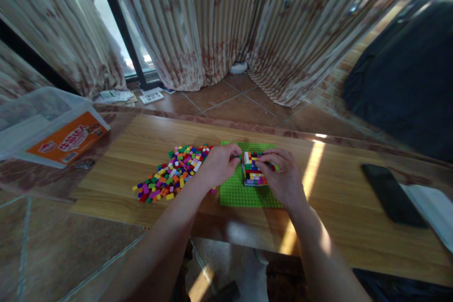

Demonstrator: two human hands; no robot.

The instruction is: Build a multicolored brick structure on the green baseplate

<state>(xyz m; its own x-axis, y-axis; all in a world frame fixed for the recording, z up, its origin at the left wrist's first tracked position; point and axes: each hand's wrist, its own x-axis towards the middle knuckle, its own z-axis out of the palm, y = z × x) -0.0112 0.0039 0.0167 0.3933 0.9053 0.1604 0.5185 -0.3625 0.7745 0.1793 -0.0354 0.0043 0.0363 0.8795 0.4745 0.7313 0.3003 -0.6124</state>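
A block built of many-coloured toy bricks (pixel 253 175) stands on a green studded baseplate (pixel 233 196). From its right side my right hand (pixel 285 177) reaches over it, thumb and fingers closed together on its top and partly hiding it. My left hand (pixel 220 163) is at the block's left, above the baseplate, with its fingertips pinched around what looks like a small dark green brick. Behind my left wrist spreads a pile of loose toy bricks (pixel 170 177) in mixed colours, lying on the wooden table (pixel 116 174).
A clear plastic tub (pixel 46 99) with an orange label stands at the table's left end. On the right lie a black phone (pixel 392 193) and a white paper (pixel 430 207). Striped curtains (pixel 198 23) hang beyond the table, and a dark covered object (pixel 406 75) stands far right.
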